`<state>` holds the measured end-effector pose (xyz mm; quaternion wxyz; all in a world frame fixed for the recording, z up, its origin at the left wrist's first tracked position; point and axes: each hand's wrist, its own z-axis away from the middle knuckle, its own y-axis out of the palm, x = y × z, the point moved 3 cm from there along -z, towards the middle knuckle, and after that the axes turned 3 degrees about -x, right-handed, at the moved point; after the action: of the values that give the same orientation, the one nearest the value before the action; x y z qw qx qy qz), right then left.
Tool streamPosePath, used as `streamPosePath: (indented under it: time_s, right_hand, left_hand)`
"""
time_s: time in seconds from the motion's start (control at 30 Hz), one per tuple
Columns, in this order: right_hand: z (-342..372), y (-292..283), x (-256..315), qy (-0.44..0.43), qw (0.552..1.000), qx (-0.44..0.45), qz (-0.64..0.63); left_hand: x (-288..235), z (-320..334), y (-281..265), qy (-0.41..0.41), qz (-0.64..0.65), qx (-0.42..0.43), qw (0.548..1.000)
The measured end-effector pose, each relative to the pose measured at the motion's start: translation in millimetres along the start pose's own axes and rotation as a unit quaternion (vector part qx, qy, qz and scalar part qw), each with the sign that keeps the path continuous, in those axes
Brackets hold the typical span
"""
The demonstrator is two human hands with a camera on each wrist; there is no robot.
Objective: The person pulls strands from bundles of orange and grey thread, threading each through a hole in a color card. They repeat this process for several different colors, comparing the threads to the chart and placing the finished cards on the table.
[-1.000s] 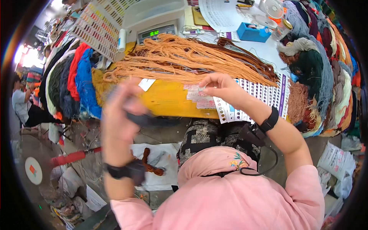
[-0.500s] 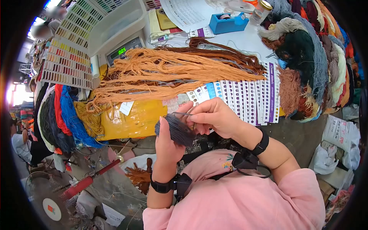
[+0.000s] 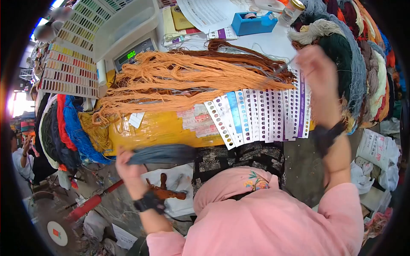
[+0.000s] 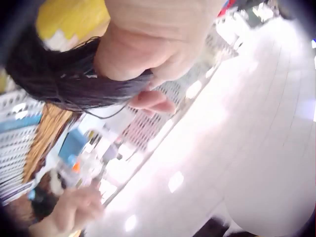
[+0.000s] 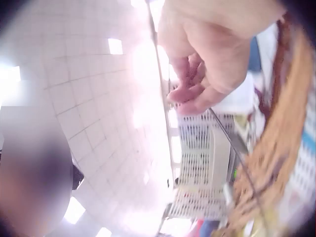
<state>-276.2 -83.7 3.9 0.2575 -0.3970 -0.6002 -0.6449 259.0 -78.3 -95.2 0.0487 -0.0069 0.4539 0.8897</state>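
Note:
My left hand (image 3: 130,166) grips one end of a dark grey skein of yarn (image 3: 164,153), which stretches sideways just off the front edge of the table. In the left wrist view the thumb and fingers close round the skein (image 4: 74,89). Far to the right, my right hand (image 3: 320,74) is raised and blurred, over the right end of the laid-out yarn. Its fingertips pinch a single dark strand (image 5: 237,153), drawn taut in the right wrist view.
Orange yarn (image 3: 192,77) and brown yarn (image 3: 256,59) lie along the table. Punched shade cards (image 3: 265,115) fan out before them. A scale (image 3: 136,53) reads 0.00 beside a color chart (image 3: 68,72). A blue tape dispenser (image 3: 254,23) stands behind; hanging skeins (image 3: 341,59) crowd the right.
Half a second ago both hands met at the skein in front of my body. Since then the right hand has swung up and right with a strand, and the left has moved left with the skein.

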Motion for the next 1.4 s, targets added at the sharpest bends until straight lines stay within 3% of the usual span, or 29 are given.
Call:
streamPosePath:
  time_s: [0.03,0.07,0.13,0.17,0.2,0.27,0.3,0.33,0.37,0.43,0.47,0.5,0.57,0.67,0.8,0.93,1.03,1.1,1.13,1.17,1.23,1.27,1.3,1.33,1.4]
  right_hand:
    - [-21,-41,43,-0.083,0.993,-0.064,0.051]
    - [-45,-107,90,-0.116,0.970,-0.071,-0.199]
    - [-45,-114,131,-0.258,0.957,-0.094,-0.090]
    - [-52,-80,103,-0.207,0.970,-0.125,-0.033]
    - [-45,-38,55,-0.222,0.889,-0.116,0.382]
    - [-19,32,-46,-0.098,0.816,-0.029,0.569]
    - [-11,42,-94,-0.007,0.887,-0.009,0.461]
    - [-3,52,-132,0.067,0.880,0.001,0.471]
    - [6,57,-166,0.067,0.884,0.048,0.460]
    - [23,60,-209,0.051,0.903,0.036,0.425]
    - [27,73,-202,-0.073,0.838,0.066,0.536]
    - [29,71,-207,-0.142,0.805,0.072,0.572]
    - [29,68,-208,-0.153,0.815,0.051,0.556]
    - [32,72,-208,-0.221,0.794,0.069,0.562]
    - [50,90,-204,-0.200,0.770,0.141,0.589]
    - [38,78,-214,-0.177,0.820,0.132,0.528]
    - [40,85,-206,-0.209,0.809,0.083,0.543]
    - [39,80,-209,-0.204,0.810,0.085,0.543]
    - [39,79,-211,-0.200,0.811,0.089,0.542]
    - [38,75,-214,-0.163,0.834,0.100,0.518]
    - [36,68,-218,-0.090,0.871,0.121,0.467]
    - [35,66,-220,-0.115,0.877,0.106,0.454]
    - [34,65,-222,-0.139,0.882,0.092,0.441]
    - [34,62,-224,-0.162,0.886,0.076,0.429]
    - [39,73,-218,-0.153,0.834,0.076,0.524]
  left_hand:
    - [-69,-15,-40,0.027,0.102,0.002,0.994]
    - [-98,-6,-50,0.042,0.166,-0.064,0.983]
    - [-77,9,-27,0.002,0.014,0.040,0.999]
    - [-39,9,-15,-0.058,-0.041,0.034,0.997]
    - [11,1,-3,-0.119,-0.099,0.028,0.987]
    - [100,-12,3,-0.095,-0.329,-0.017,0.939]
    - [133,-22,4,-0.097,-0.458,0.009,0.883]
    - [160,-26,5,-0.098,-0.536,0.008,0.839]
    - [182,-30,5,-0.099,-0.609,0.006,0.787]
    - [207,-45,0,-0.093,-0.672,0.049,0.733]
    - [214,-50,2,-0.076,-0.705,0.081,0.701]
    - [215,-53,4,-0.063,-0.734,0.083,0.671]
    - [214,-56,10,-0.038,-0.789,0.085,0.607]
    - [208,-54,14,-0.049,-0.765,0.069,0.639]
    - [215,-66,8,-0.073,-0.664,0.106,0.736]
    - [219,-73,-5,-0.026,-0.691,0.059,0.720]
    - [203,-58,16,-0.057,-0.601,0.047,0.796]
    - [184,-54,19,-0.192,-0.423,0.038,0.885]
    - [180,-50,20,-0.254,-0.323,0.029,0.911]
    - [182,-47,23,-0.284,-0.306,0.049,0.907]
    - [197,-53,16,-0.293,-0.486,0.103,0.817]
    - [209,-55,14,-0.293,-0.567,0.131,0.758]
    - [217,-57,13,-0.219,-0.708,0.111,0.662]
    - [212,-56,18,-0.170,-0.743,0.099,0.640]
    - [180,-47,49,-0.076,-0.806,0.073,0.582]
